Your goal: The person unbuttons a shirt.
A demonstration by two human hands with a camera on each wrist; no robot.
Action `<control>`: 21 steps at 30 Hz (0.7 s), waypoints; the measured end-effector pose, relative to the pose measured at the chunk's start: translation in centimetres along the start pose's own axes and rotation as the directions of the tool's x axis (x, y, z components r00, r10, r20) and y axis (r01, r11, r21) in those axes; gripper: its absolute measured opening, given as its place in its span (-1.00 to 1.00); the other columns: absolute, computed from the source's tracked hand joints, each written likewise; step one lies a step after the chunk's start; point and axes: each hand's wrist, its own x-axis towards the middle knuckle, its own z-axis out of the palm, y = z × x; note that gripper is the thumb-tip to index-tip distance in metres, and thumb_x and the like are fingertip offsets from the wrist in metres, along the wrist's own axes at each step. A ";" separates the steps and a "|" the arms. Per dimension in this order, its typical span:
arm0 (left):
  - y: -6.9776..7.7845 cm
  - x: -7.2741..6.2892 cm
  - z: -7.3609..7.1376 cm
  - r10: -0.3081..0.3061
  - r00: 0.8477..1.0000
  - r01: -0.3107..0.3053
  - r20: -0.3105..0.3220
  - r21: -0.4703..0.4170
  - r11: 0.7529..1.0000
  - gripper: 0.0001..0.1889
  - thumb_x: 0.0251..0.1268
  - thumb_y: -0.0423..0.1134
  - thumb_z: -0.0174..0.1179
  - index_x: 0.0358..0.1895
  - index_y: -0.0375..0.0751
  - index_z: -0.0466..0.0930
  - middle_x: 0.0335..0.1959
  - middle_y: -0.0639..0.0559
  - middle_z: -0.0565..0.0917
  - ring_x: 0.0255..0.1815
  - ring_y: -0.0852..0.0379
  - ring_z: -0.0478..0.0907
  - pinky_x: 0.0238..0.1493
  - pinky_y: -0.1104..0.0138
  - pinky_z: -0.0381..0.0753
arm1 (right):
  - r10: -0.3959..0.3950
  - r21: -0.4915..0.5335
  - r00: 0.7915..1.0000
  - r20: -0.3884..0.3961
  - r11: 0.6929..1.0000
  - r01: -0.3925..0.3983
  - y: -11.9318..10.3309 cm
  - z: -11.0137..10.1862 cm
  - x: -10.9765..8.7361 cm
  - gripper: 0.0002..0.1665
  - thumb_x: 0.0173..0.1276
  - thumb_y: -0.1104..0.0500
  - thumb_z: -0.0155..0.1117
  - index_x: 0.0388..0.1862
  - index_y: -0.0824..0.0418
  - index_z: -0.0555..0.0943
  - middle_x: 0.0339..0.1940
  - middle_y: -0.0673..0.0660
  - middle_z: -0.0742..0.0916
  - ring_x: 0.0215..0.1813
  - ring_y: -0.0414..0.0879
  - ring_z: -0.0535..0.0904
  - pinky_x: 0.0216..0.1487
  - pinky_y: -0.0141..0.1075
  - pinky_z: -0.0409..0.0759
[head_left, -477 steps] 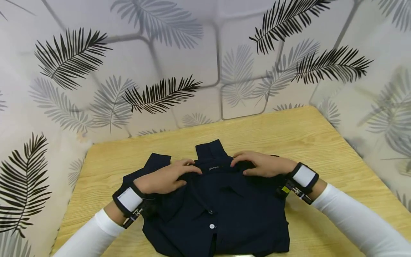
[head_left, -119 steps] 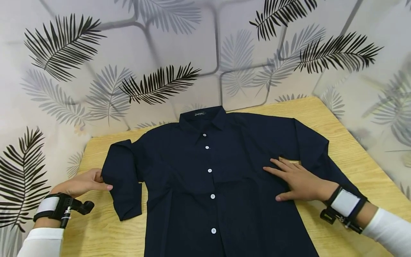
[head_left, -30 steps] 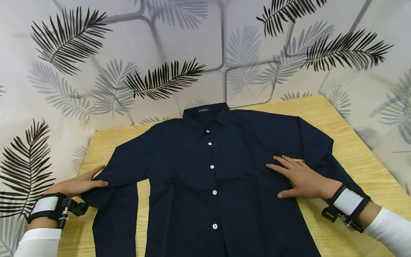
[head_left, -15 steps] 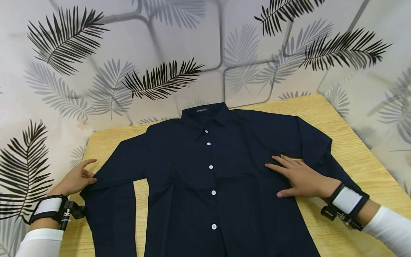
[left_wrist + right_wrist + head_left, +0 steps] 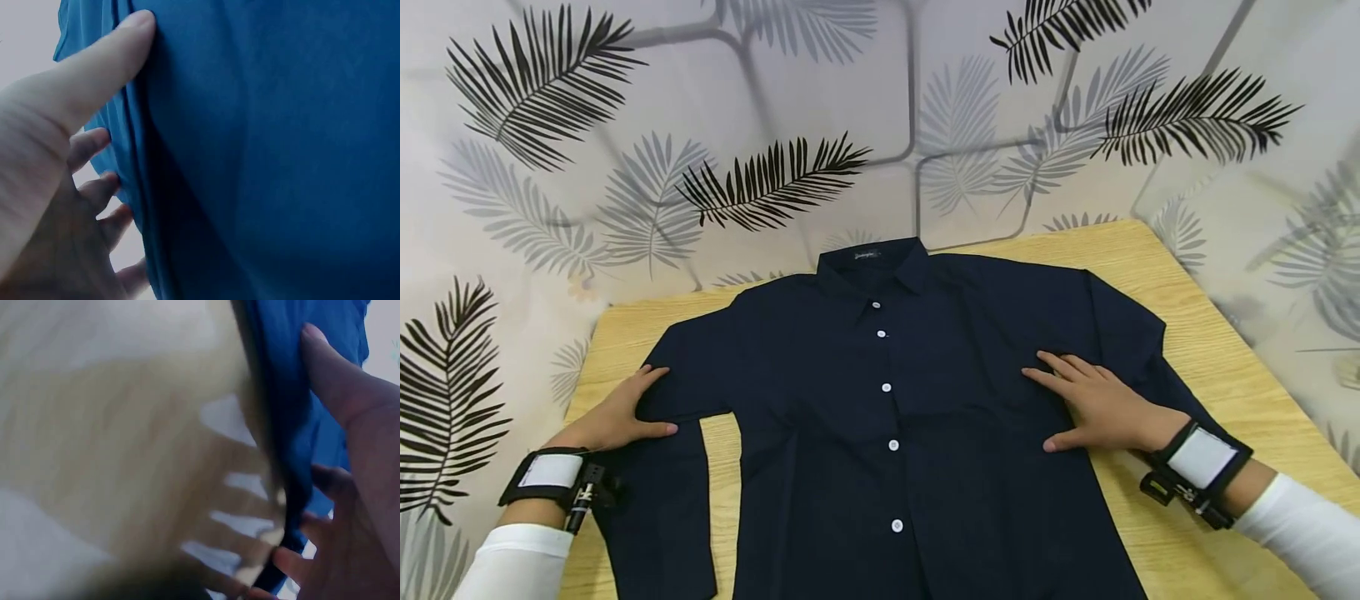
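A dark navy button-up shirt (image 5: 820, 375) with a collar and white buttons lies front up, its hem beyond the lower frame edge. The sleeve (image 5: 662, 500) at the left is bent at the elbow and runs down towards me. My left hand (image 5: 617, 417) rests on that bend, thumb and fingers spread apart. In the left wrist view its thumb (image 5: 119, 50) lies along a fold of the cloth. My right hand (image 5: 1097, 408) rests with spread fingers on the shirt's right side, below the armpit. The right sleeve (image 5: 1127, 333) bends downward and passes partly behind that hand and wrist.
The shirt lies on a light wood-grain table (image 5: 1210, 350), whose back edge meets a wall covering (image 5: 760, 92) printed with black and grey leaves. Bare wood shows between the left sleeve and the shirt body. Both wrists wear black camera straps (image 5: 1202, 458).
The left sleeve, earlier doubled back, now extends outward and bends down. My left hand has let go of the sleeve's edge and moved right onto the bend. The right hand stays in place.
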 end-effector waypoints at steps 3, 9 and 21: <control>0.4 0.1 -0.5 -0.012 1.000 0.013 -0.024 0.014 1.000 0.02 0.23 -0.06 0.43 0.53 -0.56 0.01 0.49 -0.71 0.02 0.44 -0.70 0.04 0.33 -0.43 0.16 | -0.004 0.003 1.000 -0.019 1.000 0.004 0.3 -0.9 0.2 0.19 0.07 -0.41 0.49 0.58 0.06 0.29 0.59 0.33 0.31 0.52 0.34 0.28 0.28 0.36 0.38; 5.8 2.4 0.9 0.018 0.983 -0.010 -0.182 0.041 0.999 0.00 0.30 0.12 0.33 0.60 -0.29 -0.01 0.55 -0.58 0.01 0.53 -0.62 -0.03 0.38 -0.46 0.07 | -0.023 -0.056 0.979 -0.204 0.998 0.011 -0.3 -1.7 1.9 0.09 0.13 -0.46 0.41 0.52 0.05 0.38 0.51 0.32 0.41 0.47 0.32 0.33 0.27 0.30 0.36; 9.3 4.1 3.9 0.063 0.998 -0.064 0.009 0.140 0.988 0.41 -0.26 0.29 0.61 0.64 -0.10 -0.13 0.61 -0.52 -0.11 0.55 -0.67 -0.16 0.35 -0.55 -0.03 | 0.056 0.148 0.997 0.046 0.987 -0.062 1.8 -0.3 2.3 0.41 -0.06 -0.45 0.54 0.66 0.02 0.08 0.66 0.40 0.06 0.62 0.52 -0.11 0.39 0.57 -0.14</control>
